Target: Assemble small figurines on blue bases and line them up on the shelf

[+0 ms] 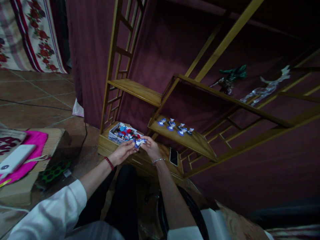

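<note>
1. Holds a purple-and-white figurine (140, 142) in both hands, just beside an open box (114, 137).
2. Grasps one end with the left hand (123, 152); pinches the other with the right hand (151, 149).
3. Finds the box filled with multicoloured small pieces (128, 132), on a low wooden cabinet (106, 145).
4. Counts six figurines (182, 131) standing on the raised shelf (200, 146).
5. Notes a smartphone (173, 156) right of the hands.

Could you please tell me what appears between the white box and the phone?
In the head view, the figurine and the right hand holding it appear between the box and the phone.
</note>
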`<act>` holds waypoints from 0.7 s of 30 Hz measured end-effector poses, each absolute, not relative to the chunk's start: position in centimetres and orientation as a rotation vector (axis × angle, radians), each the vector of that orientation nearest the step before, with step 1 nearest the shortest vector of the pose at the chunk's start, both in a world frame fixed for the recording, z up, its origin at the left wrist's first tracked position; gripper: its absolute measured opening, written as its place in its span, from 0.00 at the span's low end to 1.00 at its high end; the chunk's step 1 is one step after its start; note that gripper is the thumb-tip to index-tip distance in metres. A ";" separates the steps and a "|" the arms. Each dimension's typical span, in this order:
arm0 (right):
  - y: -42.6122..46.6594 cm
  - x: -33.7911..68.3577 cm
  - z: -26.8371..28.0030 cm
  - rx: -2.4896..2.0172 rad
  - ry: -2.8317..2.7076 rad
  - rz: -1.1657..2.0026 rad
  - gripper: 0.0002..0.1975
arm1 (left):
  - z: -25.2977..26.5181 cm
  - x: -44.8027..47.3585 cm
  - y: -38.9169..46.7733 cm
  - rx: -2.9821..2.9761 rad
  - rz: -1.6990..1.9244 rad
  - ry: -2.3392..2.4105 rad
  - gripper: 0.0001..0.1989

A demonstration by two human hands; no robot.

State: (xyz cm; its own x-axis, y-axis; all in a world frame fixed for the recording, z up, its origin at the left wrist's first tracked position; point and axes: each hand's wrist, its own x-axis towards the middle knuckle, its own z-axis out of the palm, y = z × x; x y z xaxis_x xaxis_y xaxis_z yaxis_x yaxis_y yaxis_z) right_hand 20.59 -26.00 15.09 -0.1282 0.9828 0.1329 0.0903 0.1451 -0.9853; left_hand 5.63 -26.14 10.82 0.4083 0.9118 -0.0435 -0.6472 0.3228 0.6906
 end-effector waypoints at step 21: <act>-26.6 20.6 15.2 -1.231 -1.747 0.893 0.14 | 10.5 5.9 -26.6 0.580 1.028 0.235 0.10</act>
State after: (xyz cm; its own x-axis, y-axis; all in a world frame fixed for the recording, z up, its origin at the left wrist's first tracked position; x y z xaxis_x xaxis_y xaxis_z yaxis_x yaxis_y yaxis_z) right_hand 20.58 -26.57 15.22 -0.2045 0.9560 0.2102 0.3894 0.2765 -0.8786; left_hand 5.90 -26.56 10.50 0.5082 0.8574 0.0813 -0.7368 0.3840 0.5565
